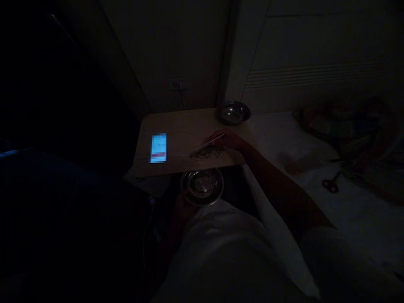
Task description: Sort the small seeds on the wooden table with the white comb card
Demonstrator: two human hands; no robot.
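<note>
Along the right side lies a pale sheet [356, 214], with a patterned cloth [341, 122] bunched on it. Next in size comes the wooden tabletop [179, 124], with a shiny metal bowl [234, 113] at its far right corner. Just below the near edge is a wide-rimmed metal dish [203, 185]; my left hand [184, 204] is at its left side, though I cannot tell how those fingers are set (it is very dark down there). A lit phone [158, 148] lies on the left of the wood, and red-handled scissors [330, 185] rest on the sheet. My right hand [227, 139] pinches a thin, pale strip [210, 143], slanted beside a scatter of tiny dark bits [206, 155] on the wood.
</note>
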